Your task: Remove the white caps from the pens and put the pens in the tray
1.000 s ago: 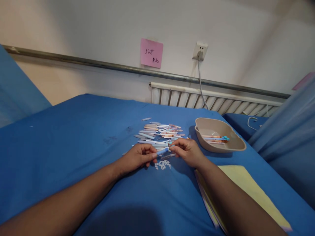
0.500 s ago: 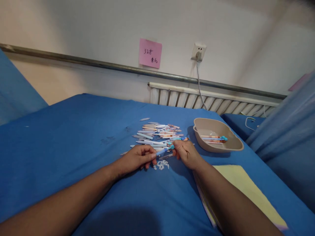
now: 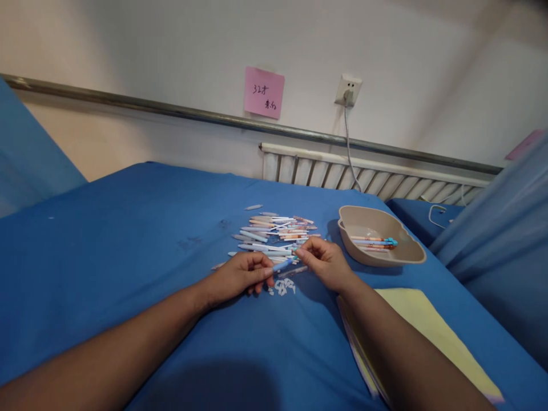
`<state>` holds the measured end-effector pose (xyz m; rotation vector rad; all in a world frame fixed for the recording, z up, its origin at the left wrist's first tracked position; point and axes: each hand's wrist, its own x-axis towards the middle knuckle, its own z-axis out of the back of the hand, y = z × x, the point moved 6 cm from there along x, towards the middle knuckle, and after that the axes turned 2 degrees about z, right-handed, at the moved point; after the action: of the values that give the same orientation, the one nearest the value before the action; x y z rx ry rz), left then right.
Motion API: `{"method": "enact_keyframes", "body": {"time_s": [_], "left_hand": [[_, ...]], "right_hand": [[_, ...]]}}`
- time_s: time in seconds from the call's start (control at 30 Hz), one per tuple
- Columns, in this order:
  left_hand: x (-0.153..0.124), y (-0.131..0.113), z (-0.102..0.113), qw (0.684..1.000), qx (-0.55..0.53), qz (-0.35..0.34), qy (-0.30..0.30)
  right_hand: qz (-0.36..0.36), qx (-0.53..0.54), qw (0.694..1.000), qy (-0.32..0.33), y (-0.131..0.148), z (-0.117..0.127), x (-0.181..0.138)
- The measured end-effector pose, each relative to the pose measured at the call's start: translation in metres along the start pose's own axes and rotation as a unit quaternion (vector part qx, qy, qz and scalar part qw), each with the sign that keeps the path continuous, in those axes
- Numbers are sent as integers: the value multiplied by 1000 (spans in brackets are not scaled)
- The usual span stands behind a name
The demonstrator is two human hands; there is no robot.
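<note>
My left hand (image 3: 246,271) is closed around the left end of a blue pen (image 3: 281,265), held aslant with its right end higher. My right hand (image 3: 325,260) has thumb and fingers pinched at the pen's greenish right end; what small part lies between the fingertips is hard to make out. Just beneath the pen lies a clear, dark-tinted pen part (image 3: 294,272). Small white pieces (image 3: 283,286) are scattered on the blue sheet in front of the hands. Behind them spreads a pile of pens and white sticks (image 3: 268,235), partly covered by my hands.
A beige basin (image 3: 405,257) with several pens (image 3: 372,242) stands at the right. Nearer, a yellow sheet or pad (image 3: 428,325) lies under my right forearm. A wall with a metal rail (image 3: 192,116), radiator (image 3: 308,165) and plugged cable (image 3: 347,142) borders the far side.
My right hand has turned and loosened from a tighter grip into a fingertip pinch at the pen's end. The blue-and-orange end that stuck out above it no longer shows. My left hand stays put.
</note>
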<state>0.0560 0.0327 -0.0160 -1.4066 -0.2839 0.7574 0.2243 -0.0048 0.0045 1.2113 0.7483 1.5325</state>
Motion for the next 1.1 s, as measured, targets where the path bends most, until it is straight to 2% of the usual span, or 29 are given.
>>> {"method": "enact_keyframes", "body": {"time_s": [0.23,0.47,0.63,0.8,1.1], "left_hand": [[1,2,1,1000,5,1,2],[1,0,0,1000,-17,6,-8],[1,0,1,1000,-16,6,-7],[2,2,2,1000,-25,2,-15],[1,0,1,1000,0,-1,0]], "right_hand": [[24,-100,994,-23,2,4,0],[60,-167,984,13,8,4,-4],[33,-58,997,-29,-1,7,-2],[4,48,999,-26,-9,0,2],[-1,6,1000,-14,-6,-2,1]]}}
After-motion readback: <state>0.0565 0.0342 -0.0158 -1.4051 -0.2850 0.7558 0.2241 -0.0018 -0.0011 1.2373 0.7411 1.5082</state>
